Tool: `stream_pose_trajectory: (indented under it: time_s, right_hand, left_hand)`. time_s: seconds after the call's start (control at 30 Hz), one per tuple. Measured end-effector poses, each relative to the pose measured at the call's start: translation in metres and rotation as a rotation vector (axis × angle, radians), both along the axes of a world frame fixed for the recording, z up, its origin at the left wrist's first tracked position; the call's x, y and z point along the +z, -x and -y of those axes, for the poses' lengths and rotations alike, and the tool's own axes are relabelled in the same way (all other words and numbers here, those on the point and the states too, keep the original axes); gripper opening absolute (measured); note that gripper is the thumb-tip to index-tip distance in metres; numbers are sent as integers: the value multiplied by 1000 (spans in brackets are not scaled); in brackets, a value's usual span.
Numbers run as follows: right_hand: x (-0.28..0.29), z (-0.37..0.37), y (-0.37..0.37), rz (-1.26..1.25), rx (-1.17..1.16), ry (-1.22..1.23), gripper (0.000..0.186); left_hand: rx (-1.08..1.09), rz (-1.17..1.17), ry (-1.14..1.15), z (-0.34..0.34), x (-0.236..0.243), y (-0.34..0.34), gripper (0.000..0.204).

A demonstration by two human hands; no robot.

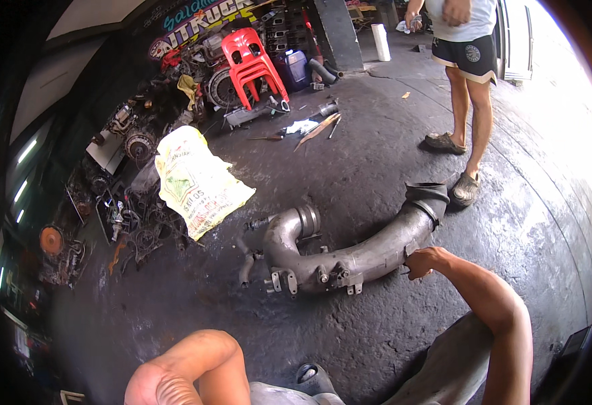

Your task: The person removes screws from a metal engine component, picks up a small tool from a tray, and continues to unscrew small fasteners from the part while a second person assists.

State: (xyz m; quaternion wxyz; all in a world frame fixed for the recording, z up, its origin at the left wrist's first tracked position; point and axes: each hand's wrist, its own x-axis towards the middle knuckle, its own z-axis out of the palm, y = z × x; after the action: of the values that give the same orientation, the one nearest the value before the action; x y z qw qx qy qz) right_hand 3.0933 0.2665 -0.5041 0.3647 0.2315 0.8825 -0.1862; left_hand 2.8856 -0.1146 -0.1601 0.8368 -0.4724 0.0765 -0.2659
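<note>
A large grey metal pipe (370,262), bent into a U shape, lies on the floor in front of me. Small brackets and bolts stand out along its near side. A dark rubber hose sleeve (425,194) is clamped on its right end, and a clamp ring (308,221) circles the left end. My right hand (423,262) is at the pipe's right limb, its fingers curled and closed. A small dark piece shows at the fingertips, too small to name. My bent left arm (204,358) is at the lower left; its hand does not show.
A yellow-white sack (198,182) lies beyond the pipe, left of it. Engine parts (140,145) crowd the left side. Stacked red chairs (252,67) and a blue jug (296,69) are at the back. Another person (468,88) stands at the far right, close to the hose sleeve.
</note>
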Motion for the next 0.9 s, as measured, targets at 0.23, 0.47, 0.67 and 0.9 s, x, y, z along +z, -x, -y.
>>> stream_pose_trajectory:
  time_s: [0.23,0.47,0.67,0.9]
  right_hand:
    - [23,8,-2,17,13,-29,36]
    - [11,1,-1,29,45,3,33]
    - [11,2,-1,21,60,-14,35]
    - [11,2,1,4,69,-1,34]
  left_hand:
    - [-19,12,-13,0,-3,0,72]
    - [-22,14,-17,0,-2,0,71]
    - [-21,19,-28,-1,-5,0,71]
    - [-36,22,-35,0,2,-3,71]
